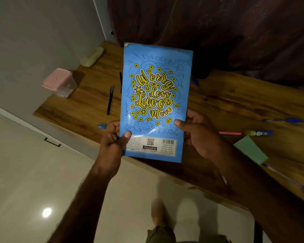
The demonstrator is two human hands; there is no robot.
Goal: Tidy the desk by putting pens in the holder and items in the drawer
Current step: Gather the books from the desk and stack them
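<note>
I see the brown wooden surface (235, 104) crossing mid-frame. At centre, both hands hold a glossy blue notebook with yellow lettering (156, 95) above it: the left hand (112, 141) pinches its lower-left edge and the right hand (198, 137) grips the lower-right. A slim dark pen (110, 99) lies to its left.

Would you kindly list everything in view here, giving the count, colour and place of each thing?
notebook: one, blue with yellow lettering, held above the desk
desk: one, brown wood, below
dark pen: one, blackish, desk left of notebook
blue pens: at least three, blue, desk right of notebook
pink stick: one, pink, desk right
tube: one, yellowish and blue, beside pink stick
paper pad: one, green, desk's near edge, right
box: one, clear with pink lid, desk's left end
case: one, pale green, beyond the box
curtain: one, dark, behind desk
left hand: one, grips notebook's lower left
right hand: one, grips notebook's lower right
</note>
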